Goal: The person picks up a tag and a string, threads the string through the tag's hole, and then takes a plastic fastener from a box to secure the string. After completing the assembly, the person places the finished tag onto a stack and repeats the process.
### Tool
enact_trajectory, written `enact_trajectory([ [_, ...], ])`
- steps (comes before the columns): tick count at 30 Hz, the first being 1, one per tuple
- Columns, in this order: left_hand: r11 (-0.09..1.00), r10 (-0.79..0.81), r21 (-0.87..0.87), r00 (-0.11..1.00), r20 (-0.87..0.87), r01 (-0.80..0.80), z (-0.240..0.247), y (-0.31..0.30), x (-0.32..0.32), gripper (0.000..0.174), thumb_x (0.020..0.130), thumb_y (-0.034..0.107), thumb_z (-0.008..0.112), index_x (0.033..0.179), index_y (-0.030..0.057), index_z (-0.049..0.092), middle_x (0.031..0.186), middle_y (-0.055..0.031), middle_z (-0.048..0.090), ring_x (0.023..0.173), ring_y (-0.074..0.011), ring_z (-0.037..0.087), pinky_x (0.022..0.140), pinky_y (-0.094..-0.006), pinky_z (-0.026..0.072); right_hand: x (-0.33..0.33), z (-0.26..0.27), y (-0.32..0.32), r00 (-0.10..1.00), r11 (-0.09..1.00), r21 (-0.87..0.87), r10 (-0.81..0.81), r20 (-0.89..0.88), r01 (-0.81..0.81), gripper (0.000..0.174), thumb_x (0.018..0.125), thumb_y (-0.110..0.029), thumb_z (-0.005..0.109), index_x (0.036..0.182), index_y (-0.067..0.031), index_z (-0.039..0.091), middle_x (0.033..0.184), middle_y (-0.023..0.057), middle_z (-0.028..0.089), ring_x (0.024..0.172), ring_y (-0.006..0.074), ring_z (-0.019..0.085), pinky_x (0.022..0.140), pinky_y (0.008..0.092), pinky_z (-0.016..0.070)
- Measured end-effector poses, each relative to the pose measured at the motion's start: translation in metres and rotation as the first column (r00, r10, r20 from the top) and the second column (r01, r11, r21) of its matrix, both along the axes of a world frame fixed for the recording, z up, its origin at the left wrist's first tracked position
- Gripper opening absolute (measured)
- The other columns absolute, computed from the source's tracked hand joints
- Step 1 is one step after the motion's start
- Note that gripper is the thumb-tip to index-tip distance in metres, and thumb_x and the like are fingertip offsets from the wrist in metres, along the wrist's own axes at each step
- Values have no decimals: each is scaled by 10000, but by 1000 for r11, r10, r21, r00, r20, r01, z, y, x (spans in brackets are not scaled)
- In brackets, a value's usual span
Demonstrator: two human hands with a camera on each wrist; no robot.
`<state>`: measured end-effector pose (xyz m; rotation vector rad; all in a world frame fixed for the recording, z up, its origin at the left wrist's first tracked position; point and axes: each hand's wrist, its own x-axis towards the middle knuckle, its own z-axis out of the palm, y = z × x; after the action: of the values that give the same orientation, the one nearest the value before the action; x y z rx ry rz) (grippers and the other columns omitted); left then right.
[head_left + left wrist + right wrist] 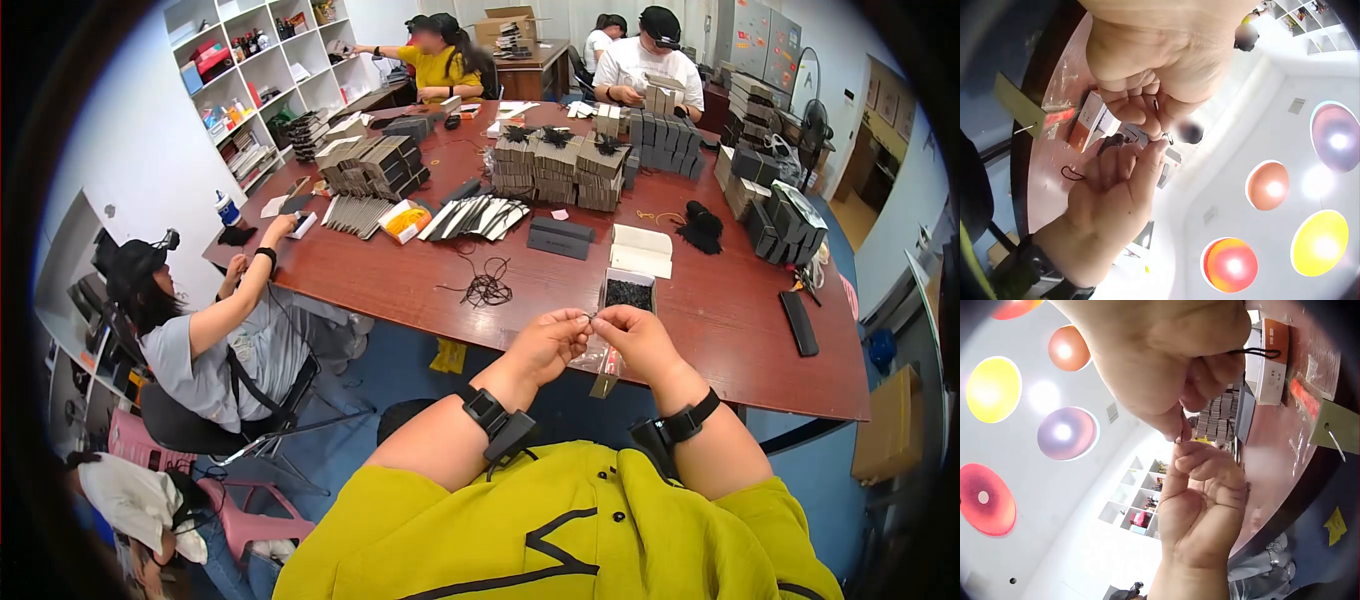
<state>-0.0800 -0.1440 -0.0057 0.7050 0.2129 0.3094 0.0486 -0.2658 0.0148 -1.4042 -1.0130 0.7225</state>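
Both hands meet fingertip to fingertip above the table's near edge. My left hand pinches one end of a thin black cord between thumb and forefinger. Opposite it, my right hand pinches the same cord, and a cord loop sticks out from its curled fingers. Much of the cord is hidden inside the fingers. Just beyond the hands stands an open white-and-orange box filled with small black pieces, its lid folded back.
A tangle of black cord lies left of the box, near a flat dark grey box. Stacks of grey boxes line the table. A black bundle lies to the right. A person sits at the left side.
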Motion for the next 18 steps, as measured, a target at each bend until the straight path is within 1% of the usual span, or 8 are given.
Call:
enact_trajectory([
  [1, 1000, 0, 2, 1000, -2, 0, 1, -1, 0, 59, 862, 48, 572, 918, 31, 577, 811, -46, 615, 692, -108, 575, 669, -214, 489, -2, 6, -4, 996, 997, -71, -29, 83, 35, 192, 838, -179, 642, 939, -16, 644, 798, 18, 635, 721, 95, 578, 663, 232, 458],
  [4, 999, -2, 38, 1000, -31, 3, 3, -6, 0, 62, 863, 50, 572, 921, 29, 580, 811, -41, 612, 698, -101, 572, 676, -211, 485, -9, 8, -9, 976, 986, -33, -155, 150, 162, 202, 835, -182, 644, 919, 0, 665, 834, 42, 654, 754, 97, 587, 670, 239, 459],
  [7, 999, 5, 46, 999, -34, -3, 3, -10, 0, 71, 863, 49, 573, 930, 27, 582, 810, -37, 610, 701, -98, 570, 679, -208, 481, -9, 9, -13, 917, 985, -1, -162, 364, 175, 213, 832, -176, 645, 944, 4, 663, 862, 62, 661, 782, 101, 597, 678, 242, 463],
  [8, 998, 10, 63, 999, -41, -7, 3, -11, 1, 78, 863, 49, 573, 936, 25, 584, 812, -37, 610, 702, -96, 569, 678, -206, 478, -10, 9, -13, 917, 984, -1, -164, 363, 176, 213, 832, -176, 645, 944, 4, 663, 862, 62, 661, 782, 101, 597, 678, 242, 463],
  [11, 993, 24, 118, 998, -65, -16, 5, -12, 1, 89, 863, 46, 572, 947, 22, 587, 817, -38, 611, 704, -94, 566, 673, -204, 471, -15, 7, -12, 916, 978, 56, -206, 345, 199, 187, 842, -129, 633, 953, 19, 657, 857, 39, 650, 782, 96, 578, 694, 224, 455],
  [13, 988, 36, 154, 996, -83, -23, 7, -13, 0, 93, 864, 44, 570, 952, 19, 588, 820, -39, 611, 705, -93, 565, 669, -203, 468, -17, 4, -12, 962, 974, 81, -223, 158, 213, 196, 836, -159, 636, 953, -6, 668, 844, 51, 657, 771, 109, 597, 680, 241, 464],
  [17, 962, 62, 273, 991, -118, -28, 13, -18, -1, 145, 846, 29, 571, 990, 8, 564, 825, -41, 611, 716, -104, 564, 675, -221, 467, -10, -9, -8, 976, 976, 98, -202, 83, 194, 180, 857, -144, 611, 947, 6, 651, 779, 26, 632, 713, 89, 569, 649, 225, 451],
  [18, 945, 86, 325, 990, -111, -45, 13, -19, 0, 170, 838, 22, 571, 1006, 6, 547, 826, -44, 612, 719, -109, 564, 685, -229, 467, -10, -11, -7, 982, 979, 101, -171, -75, 178, 166, 867, -139, 597, 933, 8, 638, 744, 8, 606, 676, 71, 539, 618, 213, 435],
])
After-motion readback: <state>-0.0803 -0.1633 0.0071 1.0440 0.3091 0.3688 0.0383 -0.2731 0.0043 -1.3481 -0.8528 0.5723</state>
